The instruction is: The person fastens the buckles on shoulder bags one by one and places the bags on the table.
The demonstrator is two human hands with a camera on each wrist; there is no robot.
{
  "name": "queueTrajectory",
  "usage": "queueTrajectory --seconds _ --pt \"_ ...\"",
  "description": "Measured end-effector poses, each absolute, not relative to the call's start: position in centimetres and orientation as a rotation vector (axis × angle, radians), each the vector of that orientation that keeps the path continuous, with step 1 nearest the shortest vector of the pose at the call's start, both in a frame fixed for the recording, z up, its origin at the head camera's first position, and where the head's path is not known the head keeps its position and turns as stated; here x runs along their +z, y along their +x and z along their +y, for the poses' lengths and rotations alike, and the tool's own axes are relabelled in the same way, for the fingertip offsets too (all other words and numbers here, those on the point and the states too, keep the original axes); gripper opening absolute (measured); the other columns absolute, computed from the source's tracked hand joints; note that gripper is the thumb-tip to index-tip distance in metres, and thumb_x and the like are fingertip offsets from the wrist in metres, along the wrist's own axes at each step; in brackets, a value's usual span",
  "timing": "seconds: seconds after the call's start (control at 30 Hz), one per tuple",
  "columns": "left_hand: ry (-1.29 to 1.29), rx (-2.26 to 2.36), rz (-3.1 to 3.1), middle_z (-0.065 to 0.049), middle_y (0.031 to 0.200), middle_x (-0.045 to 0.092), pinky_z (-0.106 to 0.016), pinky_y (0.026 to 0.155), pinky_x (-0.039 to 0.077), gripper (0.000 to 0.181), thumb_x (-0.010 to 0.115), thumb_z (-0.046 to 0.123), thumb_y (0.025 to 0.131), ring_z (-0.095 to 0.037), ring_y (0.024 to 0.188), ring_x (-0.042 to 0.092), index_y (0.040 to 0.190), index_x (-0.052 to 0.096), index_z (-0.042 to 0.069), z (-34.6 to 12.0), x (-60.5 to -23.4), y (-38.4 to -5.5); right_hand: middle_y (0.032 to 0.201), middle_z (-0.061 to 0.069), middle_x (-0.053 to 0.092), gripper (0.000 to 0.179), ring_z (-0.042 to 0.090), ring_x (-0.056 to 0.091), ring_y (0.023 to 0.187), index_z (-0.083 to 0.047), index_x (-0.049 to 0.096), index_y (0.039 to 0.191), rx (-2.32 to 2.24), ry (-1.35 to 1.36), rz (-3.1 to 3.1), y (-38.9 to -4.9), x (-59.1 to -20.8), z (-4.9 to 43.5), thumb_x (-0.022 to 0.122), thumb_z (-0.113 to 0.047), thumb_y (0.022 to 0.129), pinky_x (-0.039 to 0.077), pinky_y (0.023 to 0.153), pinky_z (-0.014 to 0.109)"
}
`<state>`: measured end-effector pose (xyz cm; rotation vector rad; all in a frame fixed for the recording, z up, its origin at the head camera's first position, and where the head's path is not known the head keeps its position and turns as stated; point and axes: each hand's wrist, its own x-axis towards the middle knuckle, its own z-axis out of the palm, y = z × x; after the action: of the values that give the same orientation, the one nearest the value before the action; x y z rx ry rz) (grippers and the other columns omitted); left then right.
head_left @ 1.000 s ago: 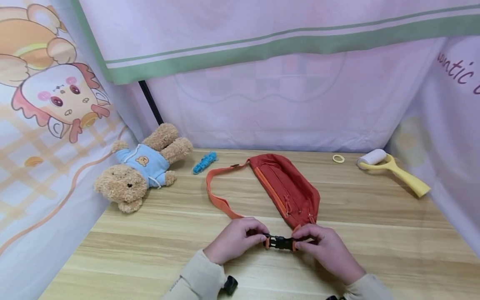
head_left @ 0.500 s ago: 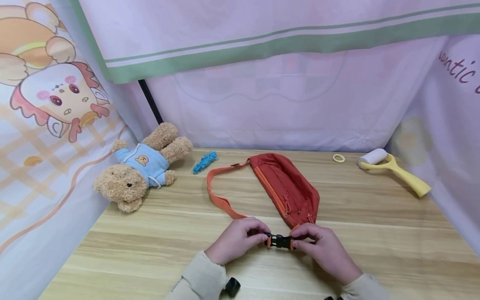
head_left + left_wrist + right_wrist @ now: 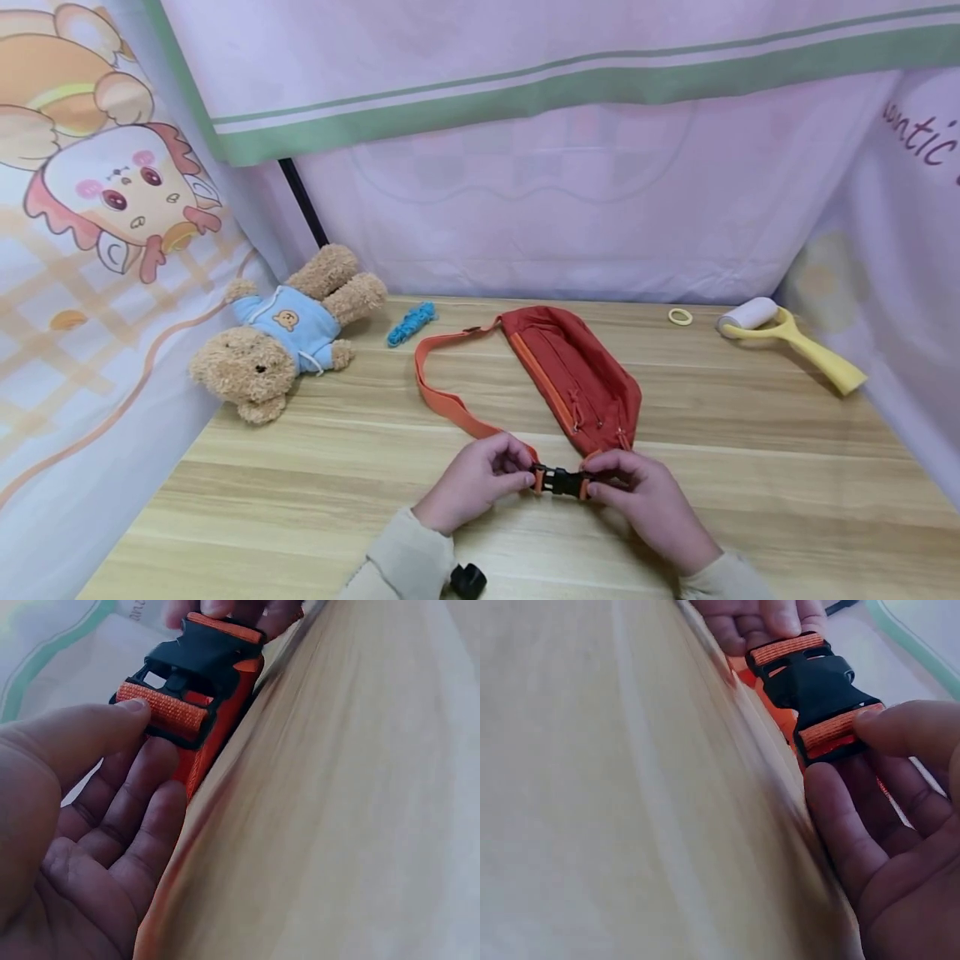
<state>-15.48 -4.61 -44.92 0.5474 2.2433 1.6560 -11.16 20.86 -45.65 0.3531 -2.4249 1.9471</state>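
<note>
A red waist bag lies on the wooden table, its orange strap looping out to the left and forward. At the front, the bag's black side-release buckle is held level between both hands, its two halves engaged. My left hand pinches the prong half where orange webbing wraps its bar, thumb on top and fingers beneath. On the other side, my right hand pinches the socket half at its webbing in the same manner. Parts of the fingers are hidden behind the buckle in the head view.
A teddy bear in a blue top lies at the left, near a bundle of blue cord. Toward the back right are a pale yellow ring and a yellow-handled lint roller. Printed cloth hangs around the table.
Both hands keep their grip on the buckle and barely move. The right hand has shifted slightly left, and more of the orange strap shows behind the left fingers.
</note>
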Motion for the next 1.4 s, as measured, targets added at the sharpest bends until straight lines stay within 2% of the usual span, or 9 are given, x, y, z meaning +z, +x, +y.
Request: queueTrajectory --seconds 0.27,0.4,0.63,1.07,1.4 --pt "0.512 1.700 2.218 0.001 0.091 0.069 -0.023 0.066 0.052 0.011 0.078 0.011 0.088 -0.013 0.080 0.063 0.095 0.069 0.012 -4.6 -45.5 -15.6 0.117 0.013 0.069 0.027 0.010 0.066 0.099 -0.002 0.072 0.110 1.988 0.211 -2.487 -11.2 -46.2 21.0 0.079 -0.003 0.083 0.054 0.083 0.023" --pt "0.506 1.710 2.227 0.000 0.093 0.070 -0.022 0.068 0.052 0.012 0.078 0.010 0.088 -0.012 0.081 0.063 0.096 0.070 0.010 -4.6 -45.5 -15.7 0.115 0.011 0.071 0.025 0.012 0.066 0.100 -0.004 0.073 0.107 1.949 0.117 -2.551 -11.4 -46.1 21.1 0.081 -0.006 0.083 0.053 0.083 0.023" --pt "0.484 1.688 2.230 0.003 0.094 0.071 -0.024 0.073 0.054 0.012 0.078 0.011 0.088 -0.013 0.085 0.066 0.099 0.073 0.014 -4.6 -45.9 -15.9 0.108 0.001 0.073 0.019 0.012 0.063 0.104 -0.015 0.078 0.100 1.846 -0.032 -2.657 -11.4 -46.0 20.9 0.083 -0.014 0.082 0.051 0.084 0.022" --pt "0.488 1.651 2.241 0.005 0.093 0.071 -0.024 0.072 0.053 0.012 0.077 0.012 0.089 -0.014 0.084 0.065 0.098 0.074 0.017 -4.7 -46.0 -16.0 0.109 0.006 0.072 0.017 0.012 0.064 0.096 -0.010 0.078 0.100 1.914 -0.098 -2.622 -11.4 -46.0 20.8 0.081 -0.012 0.084 0.056 0.076 0.026" --pt "0.477 1.643 2.232 0.005 0.093 0.071 -0.024 0.073 0.053 0.010 0.077 0.011 0.089 -0.013 0.085 0.065 0.097 0.075 0.017 -4.7 -45.9 -15.9 0.112 0.011 0.070 0.022 0.013 0.065 0.095 -0.007 0.077 0.104 1.966 0.001 -2.610 -11.3 -46.1 21.2 0.081 -0.014 0.084 0.057 0.076 0.028"
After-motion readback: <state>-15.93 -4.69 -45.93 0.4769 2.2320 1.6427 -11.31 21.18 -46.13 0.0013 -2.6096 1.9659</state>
